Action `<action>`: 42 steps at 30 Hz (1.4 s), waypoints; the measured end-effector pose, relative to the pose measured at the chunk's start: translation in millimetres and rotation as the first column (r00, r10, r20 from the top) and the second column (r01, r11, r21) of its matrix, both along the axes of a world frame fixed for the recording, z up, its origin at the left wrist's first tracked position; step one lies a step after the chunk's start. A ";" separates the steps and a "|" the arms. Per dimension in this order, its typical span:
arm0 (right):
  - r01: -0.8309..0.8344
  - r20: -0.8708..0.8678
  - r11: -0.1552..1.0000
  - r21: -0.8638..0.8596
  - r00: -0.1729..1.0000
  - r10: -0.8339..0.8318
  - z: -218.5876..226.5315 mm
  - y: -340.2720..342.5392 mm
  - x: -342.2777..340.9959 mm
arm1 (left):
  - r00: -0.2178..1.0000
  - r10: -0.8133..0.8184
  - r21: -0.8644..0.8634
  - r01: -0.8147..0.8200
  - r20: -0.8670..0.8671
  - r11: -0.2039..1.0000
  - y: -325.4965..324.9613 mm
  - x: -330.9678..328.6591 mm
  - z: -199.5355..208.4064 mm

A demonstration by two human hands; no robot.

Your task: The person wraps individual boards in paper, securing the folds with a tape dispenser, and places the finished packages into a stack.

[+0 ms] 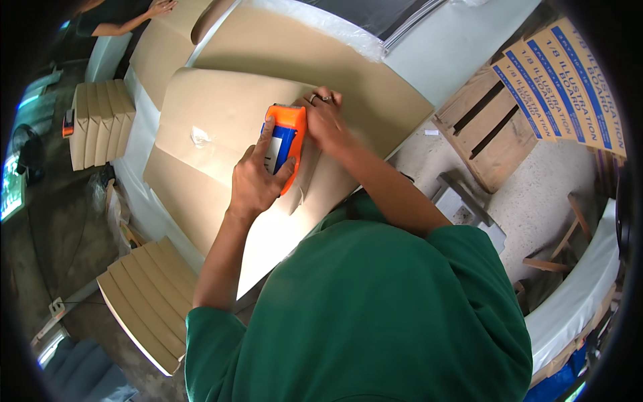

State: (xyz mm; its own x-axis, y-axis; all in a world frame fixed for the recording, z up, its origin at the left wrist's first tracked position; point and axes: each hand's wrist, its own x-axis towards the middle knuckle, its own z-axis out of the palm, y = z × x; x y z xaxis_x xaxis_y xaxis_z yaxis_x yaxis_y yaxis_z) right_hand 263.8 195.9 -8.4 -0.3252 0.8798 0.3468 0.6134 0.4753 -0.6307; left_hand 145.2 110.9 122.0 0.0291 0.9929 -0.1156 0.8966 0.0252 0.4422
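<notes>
Nearest the camera, the person's green shirt [375,315] fills the lower centre, with both bare forearms rising from it toward the work surface. The left hand [258,181] is closed around the orange and blue tape dispenser [284,144], thumb along its right side and index finger laid up its left side. The dispenser rests on a brown paper-wrapped flat package [221,141], near the package's right portion. The right hand [325,120] lies just beside the dispenser's upper end, fingers bent and pressed flat on the wrapping, holding nothing; a ring shows on one finger. The package's near edge overhangs the white table [144,174], whose bare strip shows along the left. A second brown-wrapped sheet [321,60] lies beyond, partly under the first, its right edge running to the table's rim. To the lower left, a fanned stack of wrapped boards [151,295] stands on the floor; a similar row [100,120] stands farther left. To the right, open floor separates the table from a wooden pallet [485,130] and printed cardboard boxes [569,80]. At the far top left, another person's arm [137,17] rests on more brown paper.
</notes>
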 end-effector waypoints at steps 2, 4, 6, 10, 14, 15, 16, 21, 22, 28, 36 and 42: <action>0.023 0.009 0.999 0.032 1.000 -0.024 -6.4 2.1 -1.8 | 1.000 -0.008 -0.066 0.007 -0.016 0.998 -2.0 -2.7 4.1; 0.017 0.012 0.999 0.031 1.000 -0.018 -4.3 2.9 -2.1 | 0.999 -0.018 -0.126 0.012 -0.049 0.992 -4.0 -6.5 7.8; -0.014 0.007 1.000 -0.006 1.000 0.014 0.1 2.0 -1.1 | 0.998 -0.019 -0.188 0.007 -0.060 0.982 -7.2 -8.0 15.0; 0.031 -0.053 0.997 -0.076 0.998 -0.035 8.8 2.0 -0.7 | 0.980 -0.098 -0.279 0.046 -0.175 0.959 -12.6 -15.3 18.4; 0.100 -0.098 0.994 -0.042 0.990 -0.103 6.9 3.1 -5.0 | 0.956 -0.128 -0.402 0.012 -0.265 0.916 4.6 -7.1 23.1; 0.098 -0.109 0.995 -0.029 0.989 -0.101 5.7 2.6 -4.2 | 0.953 -0.133 -0.422 0.006 -0.274 0.907 8.5 -4.9 24.6; 0.091 -0.115 0.995 -0.037 0.989 -0.095 4.1 3.2 -4.3 | 0.949 -0.137 -0.441 -0.001 -0.282 0.897 10.8 -4.5 24.8; 0.345 -0.480 0.937 0.063 0.833 -0.274 -9.7 -14.0 -1.9 | 0.969 -0.101 -0.269 0.038 -0.225 0.962 -5.9 -17.7 8.7; 0.301 -0.496 0.952 0.059 0.836 -0.234 -11.1 -25.6 3.9 | 0.975 -0.097 -0.199 0.057 -0.199 0.978 -10.7 -22.3 3.4; 0.074 -0.141 0.993 -0.087 0.986 -0.086 -14.7 -96.8 -15.3 | 0.998 0.011 -0.206 0.002 0.057 0.979 -8.7 -36.4 3.0; 0.173 0.171 0.984 -0.048 0.972 -0.162 10.9 -99.4 -19.1 | 1.000 -0.003 -0.404 0.015 0.029 0.914 15.1 -36.9 21.7; 0.272 0.194 0.959 0.077 0.939 -0.282 0.7 -97.9 -25.8 | 0.988 -0.099 -0.465 0.032 -0.119 0.885 15.7 -30.3 19.2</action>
